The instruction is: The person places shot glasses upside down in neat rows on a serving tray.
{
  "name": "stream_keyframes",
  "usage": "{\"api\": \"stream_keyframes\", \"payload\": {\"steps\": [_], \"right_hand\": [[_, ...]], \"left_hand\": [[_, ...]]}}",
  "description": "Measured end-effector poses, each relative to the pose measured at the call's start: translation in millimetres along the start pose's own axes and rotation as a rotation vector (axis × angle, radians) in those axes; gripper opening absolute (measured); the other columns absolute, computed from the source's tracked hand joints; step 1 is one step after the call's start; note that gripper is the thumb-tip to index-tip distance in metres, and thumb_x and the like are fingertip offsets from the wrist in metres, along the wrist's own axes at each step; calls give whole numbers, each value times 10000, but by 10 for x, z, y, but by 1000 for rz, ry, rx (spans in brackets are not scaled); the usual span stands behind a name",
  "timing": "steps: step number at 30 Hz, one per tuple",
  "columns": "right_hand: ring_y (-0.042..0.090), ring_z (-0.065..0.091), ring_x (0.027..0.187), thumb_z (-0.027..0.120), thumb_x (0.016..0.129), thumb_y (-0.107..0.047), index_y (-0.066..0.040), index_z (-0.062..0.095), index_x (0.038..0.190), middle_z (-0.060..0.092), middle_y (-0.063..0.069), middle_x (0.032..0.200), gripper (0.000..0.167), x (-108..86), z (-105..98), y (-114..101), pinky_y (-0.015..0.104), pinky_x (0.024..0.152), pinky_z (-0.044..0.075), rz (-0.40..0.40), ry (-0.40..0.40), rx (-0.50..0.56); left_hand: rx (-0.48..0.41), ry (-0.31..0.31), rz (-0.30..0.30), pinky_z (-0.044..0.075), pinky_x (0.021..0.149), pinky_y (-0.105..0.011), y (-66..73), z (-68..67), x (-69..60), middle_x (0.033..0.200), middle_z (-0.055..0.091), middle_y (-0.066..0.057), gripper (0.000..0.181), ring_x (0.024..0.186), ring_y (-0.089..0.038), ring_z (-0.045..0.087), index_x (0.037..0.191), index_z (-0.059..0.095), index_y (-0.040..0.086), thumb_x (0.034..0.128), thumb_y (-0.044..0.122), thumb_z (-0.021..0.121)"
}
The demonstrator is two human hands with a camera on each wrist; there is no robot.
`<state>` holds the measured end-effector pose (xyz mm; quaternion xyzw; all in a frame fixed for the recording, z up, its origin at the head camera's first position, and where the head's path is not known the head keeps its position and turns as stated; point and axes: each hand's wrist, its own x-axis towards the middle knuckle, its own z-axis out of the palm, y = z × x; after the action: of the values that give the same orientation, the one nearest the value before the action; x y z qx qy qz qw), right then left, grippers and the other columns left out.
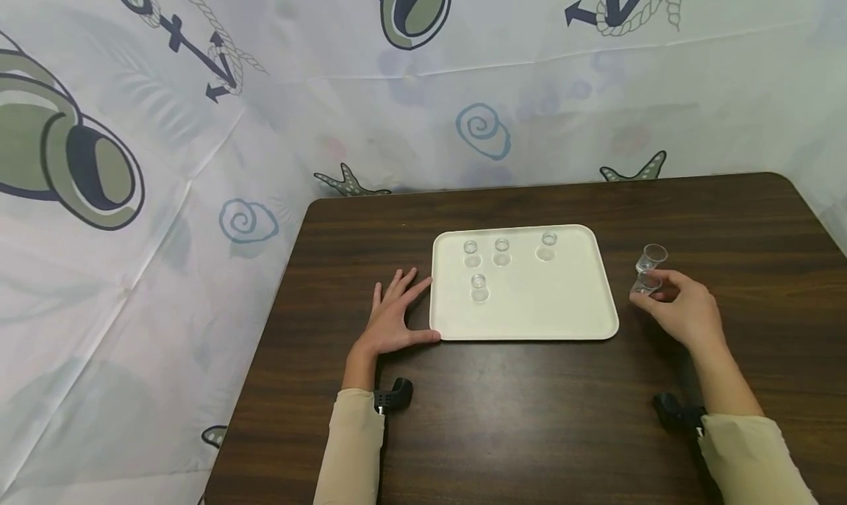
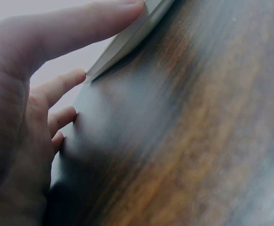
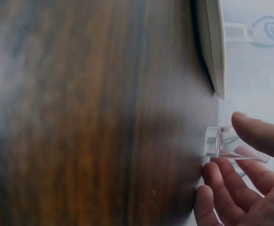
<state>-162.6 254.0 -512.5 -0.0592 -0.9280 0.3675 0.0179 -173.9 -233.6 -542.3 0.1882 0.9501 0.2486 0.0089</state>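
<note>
Right wrist: clear cup (image 3: 212,142), thick-based, flared upward.

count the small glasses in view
6: three back glasses and one front glass on the tray, one held glass in the right hand, another glass just beyond it.

Head view high, forward-down; wrist views near; tray (image 1: 536,310) shared.
</note>
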Motion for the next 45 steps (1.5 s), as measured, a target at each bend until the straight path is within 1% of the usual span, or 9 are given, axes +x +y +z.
{"api": "stream_keyframes", "payload": {"steps": [5, 12, 25, 31, 36, 39, 40, 42, 45], "right_hand": [[343, 580, 889, 720, 894, -353, -13, 634, 1203, 668, 225, 964, 468, -7, 8, -5, 369, 651, 391, 2, -2, -4], [329, 581, 886, 720, 899, -327, -14, 641, 1186, 667, 215, 958, 431, -18, 12, -15, 371, 654, 391, -4, 1, 0], [358, 592, 924, 706, 908, -336, -12, 636, 1192, 672, 242, 994, 436, -18, 23, -14, 376, 680, 389, -3, -10, -9], [378, 602, 927, 713, 903, -351, -18, 642, 1191, 677, 249, 998, 446, -30, 10, -7, 384, 680, 380, -1, 6, -17], [408, 607, 912, 719, 898, -344, -13, 642, 1176, 680, 263, 998, 438, -33, -39, -35, 405, 672, 377, -7, 30, -23], [414, 603, 928, 717, 896, -342, -6, 641, 1177, 675, 271, 1034, 444, -35, -81, -64, 414, 684, 381, 5, 37, -17], [406, 603, 928, 713, 897, -345, -5, 641, 1180, 672, 273, 1050, 449, -35, -95, -74, 406, 684, 381, 12, 37, -14], [323, 643, 878, 707, 900, -360, -7, 639, 1190, 667, 268, 1089, 462, -31, -121, -88, 371, 666, 417, 30, 35, -5], [102, 653, 704, 698, 905, -364, -4, 628, 1214, 656, 272, 1122, 479, -24, -156, -100, 270, 584, 452, 43, 28, 22]], "left_hand": [[-1, -3, -5, -33, 1120, -643, 0, 12, -18, 1621, 202, -66, 1019, 1496, -312, 76, 1534, 360, 309, 677, 697, 751], [-1, 2, -6, -35, 1117, -648, -15, 27, -12, 1620, 204, -69, 1019, 1495, -315, 76, 1533, 362, 310, 675, 692, 758], [-8, 3, -4, -38, 1120, -642, -19, 19, -15, 1620, 204, -70, 1024, 1495, -316, 73, 1535, 358, 309, 673, 685, 765], [-8, -1, -2, -42, 1121, -637, -14, 14, -14, 1621, 202, -65, 1020, 1496, -309, 70, 1535, 359, 305, 678, 695, 753], [-4, 0, 2, -44, 1120, -640, -18, 1, -5, 1622, 199, -66, 1022, 1497, -309, 68, 1535, 357, 307, 677, 694, 755], [-1, 0, 3, -41, 1117, -646, -20, 5, -2, 1622, 199, -68, 1024, 1496, -315, 68, 1537, 354, 307, 678, 691, 757], [0, 0, 2, -38, 1117, -647, -20, 6, -1, 1622, 199, -67, 1021, 1496, -316, 68, 1537, 353, 307, 681, 689, 756], [-5, 2, 5, -35, 1114, -653, -21, 7, -2, 1621, 200, -68, 1021, 1495, -320, 69, 1538, 353, 303, 683, 684, 760], [-6, 0, 6, -39, 1113, -654, -17, 7, -6, 1623, 196, -63, 1022, 1496, -318, 64, 1538, 350, 308, 682, 685, 760]]}}
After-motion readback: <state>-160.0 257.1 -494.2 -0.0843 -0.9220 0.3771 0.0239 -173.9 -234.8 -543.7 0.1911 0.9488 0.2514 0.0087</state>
